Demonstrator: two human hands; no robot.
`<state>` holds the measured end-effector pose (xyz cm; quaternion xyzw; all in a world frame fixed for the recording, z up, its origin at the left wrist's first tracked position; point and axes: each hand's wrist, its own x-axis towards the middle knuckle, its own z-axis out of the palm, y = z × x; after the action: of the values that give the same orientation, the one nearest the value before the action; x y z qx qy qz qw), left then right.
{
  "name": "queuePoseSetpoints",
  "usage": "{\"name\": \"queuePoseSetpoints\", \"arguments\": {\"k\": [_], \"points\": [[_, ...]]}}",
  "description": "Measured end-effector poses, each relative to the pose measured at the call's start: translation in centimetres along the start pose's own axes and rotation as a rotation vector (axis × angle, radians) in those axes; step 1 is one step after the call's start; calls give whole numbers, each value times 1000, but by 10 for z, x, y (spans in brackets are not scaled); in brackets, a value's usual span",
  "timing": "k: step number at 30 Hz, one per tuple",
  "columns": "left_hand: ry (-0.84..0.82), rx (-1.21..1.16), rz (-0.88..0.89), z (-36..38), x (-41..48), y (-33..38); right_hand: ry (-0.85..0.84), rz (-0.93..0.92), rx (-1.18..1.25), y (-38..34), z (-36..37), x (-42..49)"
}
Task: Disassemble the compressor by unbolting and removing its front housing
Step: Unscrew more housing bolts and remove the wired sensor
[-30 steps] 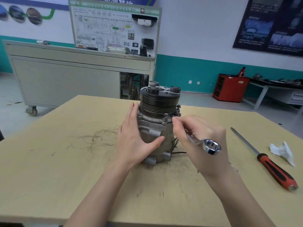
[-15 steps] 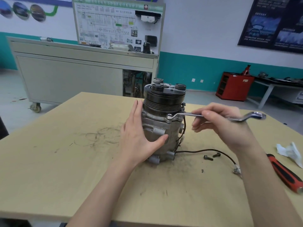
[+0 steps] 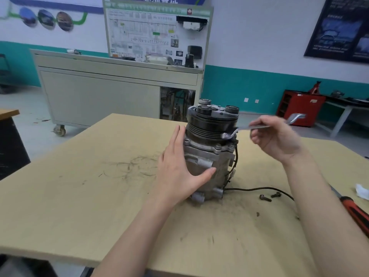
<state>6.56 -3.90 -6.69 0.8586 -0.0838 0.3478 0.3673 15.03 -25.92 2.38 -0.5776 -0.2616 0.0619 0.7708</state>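
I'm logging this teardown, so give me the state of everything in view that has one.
compressor: upright on the table, front housing on.
wrench: held level, ring end by the compressor's flange.
left hand: flat against the compressor's side.
right hand: pinches the wrench shaft.
two bolts: out, lying loose on the table.
screwdriver: lying on the table, untouched.

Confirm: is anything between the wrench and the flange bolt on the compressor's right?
Nothing visible. The right hand holds the wrench with its ring end at that flange edge. The black wire hangs below it, down the side of the compressor.
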Motion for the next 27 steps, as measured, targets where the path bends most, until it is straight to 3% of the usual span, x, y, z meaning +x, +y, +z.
{"name": "queuePoseSetpoints", "arguments": {"k": [5, 12, 20, 27], "points": [[-2, -4, -12, 0, 0, 1, 160, -277, -391, -37, 43, -45], [11, -1, -14, 1, 1, 3, 403, -423, -880, -15, 93, -82], [12, -7, -23, -1, 1, 6, 321, -653, -1261, -10, 107, -90], [20, -2, -22, -1, 1, 6, 220, -641, -1274, -13, 101, -93]]}}
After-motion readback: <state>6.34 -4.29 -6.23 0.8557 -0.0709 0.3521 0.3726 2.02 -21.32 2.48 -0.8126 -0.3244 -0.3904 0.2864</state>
